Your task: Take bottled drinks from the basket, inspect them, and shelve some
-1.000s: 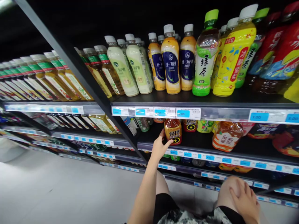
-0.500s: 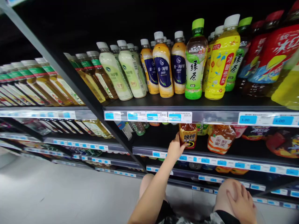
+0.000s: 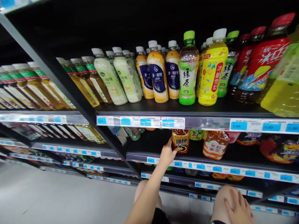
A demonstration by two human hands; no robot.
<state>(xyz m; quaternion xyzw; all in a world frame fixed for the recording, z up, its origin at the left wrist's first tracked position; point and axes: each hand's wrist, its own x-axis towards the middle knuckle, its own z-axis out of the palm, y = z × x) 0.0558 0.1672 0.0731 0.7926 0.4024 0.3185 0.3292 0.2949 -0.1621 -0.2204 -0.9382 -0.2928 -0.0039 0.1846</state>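
With its fingers round the left side and thumb at the front, my left hand (image 3: pixel 168 154) grips a brown drink bottle (image 3: pixel 181 141) with a gold and dark label. The bottle stands upright on the second shelf (image 3: pixel 196 155), its top hidden behind the upper shelf's edge. To its right, apart from it, is an orange-brown honey tea bottle (image 3: pixel 215 145). My right hand (image 3: pixel 239 208) lies on my right knee (image 3: pixel 225 197), fingers stretched out and holding nothing.
The upper shelf edge (image 3: pixel 205 123) juts out above my left hand. Along that shelf stand a green tea bottle (image 3: pixel 187 71), a yellow bottle (image 3: pixel 213 70) and several others. A dark upright post (image 3: pixel 70 90) divides the shelves on the left. Lower shelves and pale floor (image 3: pixel 70 193) lie below.
The camera view has shifted, so the shelves appear a little lower and further left. My left hand keeps its grip on the drink bottle; my right hand stays on the knee.
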